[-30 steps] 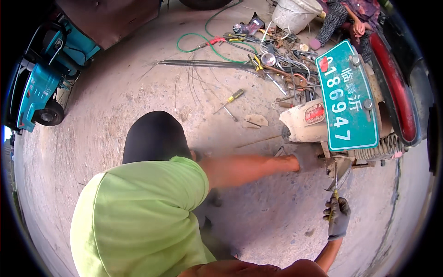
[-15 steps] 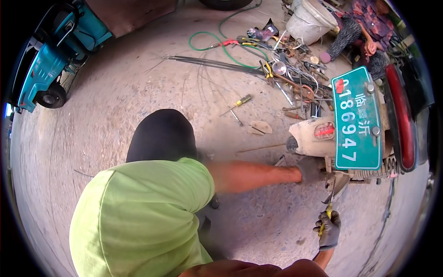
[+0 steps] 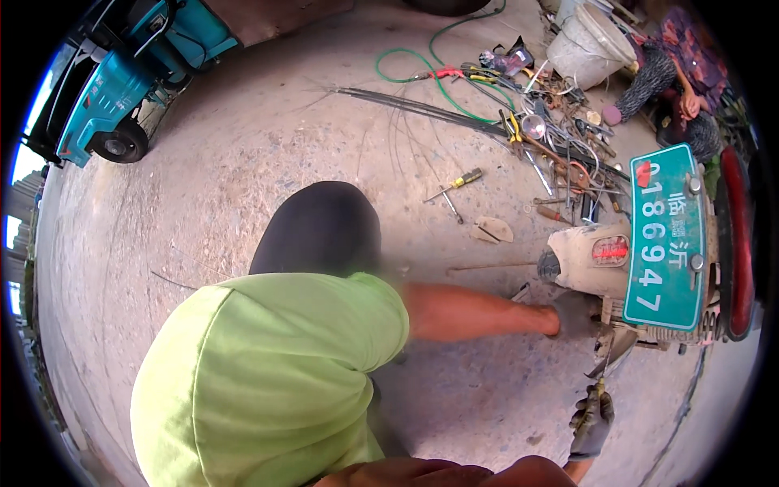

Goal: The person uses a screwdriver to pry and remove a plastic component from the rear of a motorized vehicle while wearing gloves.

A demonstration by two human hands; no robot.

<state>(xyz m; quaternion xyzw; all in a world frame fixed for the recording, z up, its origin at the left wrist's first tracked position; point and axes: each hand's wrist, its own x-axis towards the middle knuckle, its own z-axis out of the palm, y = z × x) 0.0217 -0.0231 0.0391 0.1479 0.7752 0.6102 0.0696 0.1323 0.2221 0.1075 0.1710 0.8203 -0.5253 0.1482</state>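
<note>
Presently: right hand (image 3: 592, 425), seven o'clock of green plate (image 3: 667, 243), closed round yellow-handled tool (image 3: 601, 389); left hand (image 3: 576, 315), eight o'clock, grip untellable. Advised: tool kept straight, left hand clear.

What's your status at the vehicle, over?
Right hand gripping yellow-handled tool, pointed at vehicle's rear. Left hand also there, grip unclear. Scattered tools lie beyond, clear of both hands.
</note>
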